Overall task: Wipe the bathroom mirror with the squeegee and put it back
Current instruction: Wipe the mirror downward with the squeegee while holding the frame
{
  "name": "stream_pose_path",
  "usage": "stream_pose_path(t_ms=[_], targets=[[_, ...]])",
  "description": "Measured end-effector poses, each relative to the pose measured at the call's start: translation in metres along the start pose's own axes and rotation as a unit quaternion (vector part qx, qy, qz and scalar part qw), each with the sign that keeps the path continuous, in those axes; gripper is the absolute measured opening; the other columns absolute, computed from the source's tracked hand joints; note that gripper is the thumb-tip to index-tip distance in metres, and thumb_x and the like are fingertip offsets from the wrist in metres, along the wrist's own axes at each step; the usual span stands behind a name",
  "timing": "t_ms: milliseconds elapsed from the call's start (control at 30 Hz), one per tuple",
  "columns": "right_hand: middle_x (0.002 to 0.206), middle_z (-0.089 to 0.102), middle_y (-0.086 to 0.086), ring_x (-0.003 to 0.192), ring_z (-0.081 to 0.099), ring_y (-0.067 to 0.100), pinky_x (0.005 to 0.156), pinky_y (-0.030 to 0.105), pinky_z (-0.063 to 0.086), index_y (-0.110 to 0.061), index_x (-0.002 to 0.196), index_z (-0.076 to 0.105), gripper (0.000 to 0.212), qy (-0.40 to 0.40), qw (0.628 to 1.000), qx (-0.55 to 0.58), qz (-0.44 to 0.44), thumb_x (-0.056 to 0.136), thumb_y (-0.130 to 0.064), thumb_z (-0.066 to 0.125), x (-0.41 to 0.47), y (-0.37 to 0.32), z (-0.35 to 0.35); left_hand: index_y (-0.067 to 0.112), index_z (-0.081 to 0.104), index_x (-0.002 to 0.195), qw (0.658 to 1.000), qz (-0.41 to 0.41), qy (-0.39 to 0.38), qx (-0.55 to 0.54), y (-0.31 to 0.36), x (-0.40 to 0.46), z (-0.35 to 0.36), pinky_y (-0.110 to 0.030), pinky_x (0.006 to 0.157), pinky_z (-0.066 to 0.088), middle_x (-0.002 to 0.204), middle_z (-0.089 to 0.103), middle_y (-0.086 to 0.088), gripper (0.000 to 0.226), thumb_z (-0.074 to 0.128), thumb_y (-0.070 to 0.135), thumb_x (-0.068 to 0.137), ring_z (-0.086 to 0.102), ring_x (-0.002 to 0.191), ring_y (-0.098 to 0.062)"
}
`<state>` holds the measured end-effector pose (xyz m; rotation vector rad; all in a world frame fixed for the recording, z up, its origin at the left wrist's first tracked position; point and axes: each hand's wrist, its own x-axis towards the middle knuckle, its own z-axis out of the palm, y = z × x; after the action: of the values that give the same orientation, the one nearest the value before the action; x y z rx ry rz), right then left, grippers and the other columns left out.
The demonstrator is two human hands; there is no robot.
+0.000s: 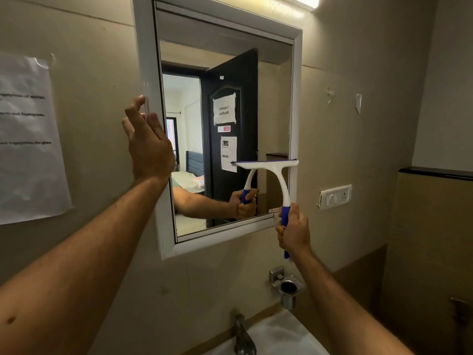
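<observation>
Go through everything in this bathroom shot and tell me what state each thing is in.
Squeegee: blade against the glass, lower right.
Right hand: grips the squeegee's blue grip.
Left hand: fingers straight, touching the mirror frame's left edge.
Door, in reflection: open.
Holder ring: empty.
Wall light: on.

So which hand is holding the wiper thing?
The right hand grips the squeegee by its blue handle. The left hand only steadies the mirror's white frame, fingers fairly straight.
</observation>
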<state>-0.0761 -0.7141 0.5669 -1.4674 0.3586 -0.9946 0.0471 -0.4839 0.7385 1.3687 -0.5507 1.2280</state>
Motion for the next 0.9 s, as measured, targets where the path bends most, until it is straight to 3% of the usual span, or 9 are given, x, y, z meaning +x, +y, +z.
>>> stream_pose_path(t_ms=[333, 467, 533, 600, 833, 900], targets=[[0.067, 0.047, 0.007, 0.049, 0.041, 0.010, 0.040, 0.018, 0.038, -0.007, 0.101, 0.053, 0.046, -0.025, 0.997, -0.061, 0.037, 0.103, -0.044, 0.027, -0.018, 0.025, -0.030, 0.002, 0.040, 0.134, 1.000, -0.001, 0.007, 0.011, 0.000, -0.003, 0.002, 0.009, 0.070, 0.028, 0.131, 0.048, -0.018, 0.037, 0.031, 0.022, 0.104, 0.043, 0.094, -0.002], [0.067, 0.046, 0.007, 0.051, 0.042, 0.011, 0.045, 0.021, 0.038, -0.009, 0.093, 0.054, 0.042, -0.021, 0.998, -0.057, -0.004, 0.104, -0.040, 0.027, -0.027, 0.020, -0.028, 0.006, 0.040, 0.135, 1.000, 0.001, 0.011, 0.014, -0.002, -0.003, 0.004, -0.016, 0.075, 0.035, 0.129, 0.050, -0.017, 0.038, 0.029, 0.026, 0.104, 0.051, 0.094, -0.011], [0.065, 0.045, 0.006, 0.049, 0.041, 0.010, 0.044, 0.021, 0.037, -0.005, 0.097, 0.054, 0.045, -0.011, 0.999, -0.027, -0.032, 0.104, -0.039, 0.027, -0.021, 0.005, -0.019, 0.005, 0.040, 0.135, 1.000, 0.003, 0.009, 0.016, -0.002, -0.002, 0.005, -0.011, 0.074, 0.034, 0.129, 0.050, -0.018, 0.038, 0.029, 0.025, 0.104, 0.054, 0.095, -0.016], [0.069, 0.044, 0.009, 0.050, 0.041, 0.011, 0.044, 0.021, 0.037, -0.003, 0.100, 0.054, 0.047, -0.007, 0.999, -0.005, -0.047, 0.104, -0.041, 0.026, -0.012, -0.011, -0.008, 0.005, 0.039, 0.135, 1.000, 0.005, 0.005, 0.018, -0.001, -0.002, 0.005, -0.001, 0.069, 0.031, 0.130, 0.049, -0.017, 0.038, 0.029, 0.024, 0.104, 0.050, 0.093, -0.010], [0.069, 0.046, 0.009, 0.052, 0.042, 0.012, 0.043, 0.020, 0.038, -0.006, 0.104, 0.054, 0.047, -0.017, 1.000, -0.003, 0.004, 0.103, -0.044, 0.026, -0.018, 0.013, -0.001, 0.003, 0.041, 0.133, 1.000, 0.004, 0.017, 0.024, -0.004, -0.003, 0.007, -0.001, 0.075, 0.027, 0.130, 0.050, -0.015, 0.036, 0.030, 0.020, 0.103, 0.040, 0.090, 0.004], [0.068, 0.048, 0.008, 0.052, 0.043, 0.012, 0.043, 0.020, 0.039, -0.006, 0.102, 0.054, 0.048, -0.016, 1.000, -0.010, 0.021, 0.103, -0.045, 0.027, -0.025, 0.029, -0.005, 0.002, 0.041, 0.132, 0.999, 0.014, 0.020, 0.025, -0.005, -0.003, 0.008, 0.004, 0.076, 0.024, 0.130, 0.050, -0.016, 0.036, 0.030, 0.019, 0.103, 0.039, 0.091, 0.006]])
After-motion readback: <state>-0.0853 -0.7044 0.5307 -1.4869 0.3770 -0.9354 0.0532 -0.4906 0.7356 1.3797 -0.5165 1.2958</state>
